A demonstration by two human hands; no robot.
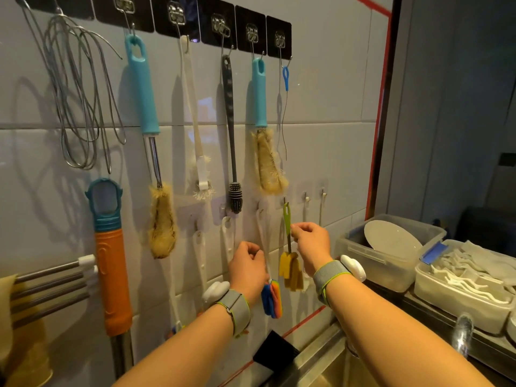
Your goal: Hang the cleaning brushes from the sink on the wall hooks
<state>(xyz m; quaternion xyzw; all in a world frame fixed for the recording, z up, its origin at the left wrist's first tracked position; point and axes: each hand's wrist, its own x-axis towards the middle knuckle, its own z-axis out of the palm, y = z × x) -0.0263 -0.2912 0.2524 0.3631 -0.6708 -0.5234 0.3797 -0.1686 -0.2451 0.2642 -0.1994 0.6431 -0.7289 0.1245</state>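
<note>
My right hand [310,244] pinches the green handle of a small brush with a yellow sponge head [291,270]; the handle's loop sits at a small wall hook [285,201]. My left hand [247,265] is closed around the white stem of a brush with a rainbow sponge head [272,298] that hangs from another low hook [260,208]. Two white-handled brushes [201,255] hang left of it. Two small hooks [306,199] to the right hold nothing. The sink [326,361] lies at the bottom edge.
The upper hook row carries a wire whisk [81,96], two blue-handled bristle brushes [259,107], a white brush, a dark silicone brush [231,129] and a thin blue-looped wire brush. An orange and teal handle [111,263] hangs left. Plastic boxes [391,247] with a plate and utensils stand at the right.
</note>
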